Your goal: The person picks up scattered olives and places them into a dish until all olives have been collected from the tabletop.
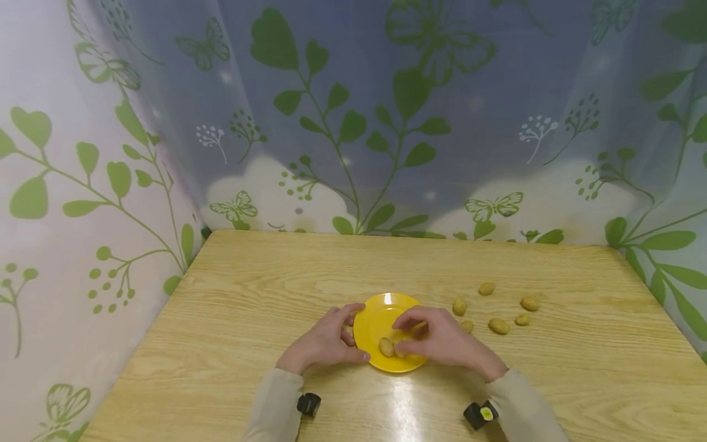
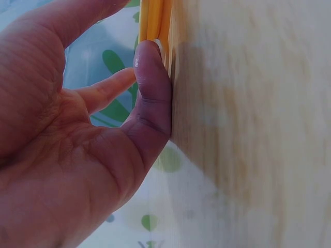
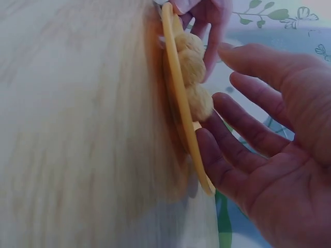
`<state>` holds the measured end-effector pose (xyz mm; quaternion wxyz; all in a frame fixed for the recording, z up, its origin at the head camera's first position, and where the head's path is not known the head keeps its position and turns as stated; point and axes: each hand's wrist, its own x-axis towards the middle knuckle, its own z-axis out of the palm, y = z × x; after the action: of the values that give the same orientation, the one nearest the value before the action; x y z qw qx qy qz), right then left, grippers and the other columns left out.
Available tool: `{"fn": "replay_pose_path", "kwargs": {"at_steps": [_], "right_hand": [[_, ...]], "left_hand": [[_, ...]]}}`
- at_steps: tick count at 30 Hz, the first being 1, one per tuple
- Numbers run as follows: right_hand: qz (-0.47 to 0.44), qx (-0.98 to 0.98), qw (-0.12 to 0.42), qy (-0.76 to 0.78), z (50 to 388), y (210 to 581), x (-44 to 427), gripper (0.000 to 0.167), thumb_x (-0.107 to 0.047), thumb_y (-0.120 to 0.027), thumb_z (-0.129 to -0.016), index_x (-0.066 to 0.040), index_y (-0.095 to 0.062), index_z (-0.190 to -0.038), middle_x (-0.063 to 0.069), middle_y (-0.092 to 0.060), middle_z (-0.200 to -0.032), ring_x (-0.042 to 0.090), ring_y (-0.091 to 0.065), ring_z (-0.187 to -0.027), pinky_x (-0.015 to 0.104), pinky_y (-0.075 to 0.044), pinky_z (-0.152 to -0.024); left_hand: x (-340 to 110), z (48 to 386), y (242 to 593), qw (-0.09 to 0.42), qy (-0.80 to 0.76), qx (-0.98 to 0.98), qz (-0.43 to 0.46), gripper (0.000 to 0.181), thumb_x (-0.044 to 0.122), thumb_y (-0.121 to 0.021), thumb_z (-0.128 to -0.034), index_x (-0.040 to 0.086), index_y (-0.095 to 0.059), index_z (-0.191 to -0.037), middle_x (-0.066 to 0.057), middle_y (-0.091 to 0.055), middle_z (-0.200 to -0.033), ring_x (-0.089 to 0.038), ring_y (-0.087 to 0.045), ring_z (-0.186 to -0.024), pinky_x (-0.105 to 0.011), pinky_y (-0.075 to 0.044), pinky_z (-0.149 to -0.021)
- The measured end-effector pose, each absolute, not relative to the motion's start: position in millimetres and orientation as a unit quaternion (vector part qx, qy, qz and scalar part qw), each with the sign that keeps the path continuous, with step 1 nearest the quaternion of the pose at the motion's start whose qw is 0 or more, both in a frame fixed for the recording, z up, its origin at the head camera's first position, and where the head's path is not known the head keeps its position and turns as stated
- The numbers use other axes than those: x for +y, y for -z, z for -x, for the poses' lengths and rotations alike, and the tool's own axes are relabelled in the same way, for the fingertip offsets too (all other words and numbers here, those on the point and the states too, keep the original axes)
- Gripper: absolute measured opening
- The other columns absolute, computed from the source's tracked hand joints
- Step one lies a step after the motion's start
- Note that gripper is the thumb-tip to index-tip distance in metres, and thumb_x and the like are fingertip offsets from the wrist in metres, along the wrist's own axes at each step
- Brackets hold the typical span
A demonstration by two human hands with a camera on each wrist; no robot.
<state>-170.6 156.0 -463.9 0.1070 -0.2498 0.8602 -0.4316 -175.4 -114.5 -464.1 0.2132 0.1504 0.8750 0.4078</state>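
A yellow plate [image 1: 375, 319] lies on the table. My left hand [image 1: 326, 344] grips its left rim, fingers and thumb spread along the edge; in the left wrist view a bent finger of that hand [image 2: 77, 134] meets the plate [image 2: 155, 15]. Over the plate's right side is my right hand [image 1: 447, 337], its thumb beside a small potato [image 1: 386, 347]. The right wrist view has three potatoes [image 3: 190, 67] in a row on the plate [image 3: 178, 77]. There my right hand [image 3: 289, 129] has loosely bent, parted fingers, the nearest fingertips close to the lowest potato.
Several small potatoes [image 1: 499, 326] lie scattered on the wooden table [image 1: 248, 276] to the right of the plate, one of them partly behind my right hand. A leaf-and-butterfly patterned curtain [image 1: 353, 153] hangs behind the table and along both sides.
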Motion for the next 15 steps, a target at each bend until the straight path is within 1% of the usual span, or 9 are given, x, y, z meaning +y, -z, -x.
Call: {"fn": "replay_pose_path", "kwargs": {"at_steps": [5, 10, 15], "right_hand": [[0.250, 0.859, 0.104, 0.434, 169, 458, 167, 0.028, -0.028, -0.081, -0.088, -0.014, -0.073, -0.112, 0.001, -0.073, -0.111, 0.020, -0.067, -0.104, 0.030, -0.057, -0.087], [0.252, 0.864, 0.084, 0.428, 166, 455, 178, 0.027, -0.028, -0.080, -0.089, -0.014, -0.073, -0.111, 0.002, -0.073, -0.111, 0.020, -0.068, -0.102, 0.030, -0.058, -0.085], [0.259, 0.859, 0.066, 0.437, 164, 455, 189, 0.025, -0.022, -0.080, -0.089, -0.011, -0.073, -0.110, 0.006, -0.074, -0.111, 0.023, -0.070, -0.101, 0.030, -0.060, -0.082]], "left_hand": [[-114, 176, 464, 0.214, -0.405, 0.876, -0.150, 0.092, 0.028, -0.091, -0.0768, 0.019, -0.042, -0.154, -0.012, -0.049, -0.129, -0.013, -0.061, -0.093, -0.032, -0.053, -0.087], [-114, 176, 465, 0.214, -0.403, 0.877, -0.151, 0.092, 0.028, -0.091, -0.0764, 0.019, -0.042, -0.154, -0.012, -0.049, -0.129, -0.013, -0.061, -0.093, -0.032, -0.053, -0.087], [-115, 176, 465, 0.215, -0.403, 0.877, -0.149, 0.092, 0.029, -0.091, -0.0766, 0.020, -0.042, -0.154, -0.011, -0.049, -0.129, -0.013, -0.061, -0.094, -0.032, -0.053, -0.088]]}}
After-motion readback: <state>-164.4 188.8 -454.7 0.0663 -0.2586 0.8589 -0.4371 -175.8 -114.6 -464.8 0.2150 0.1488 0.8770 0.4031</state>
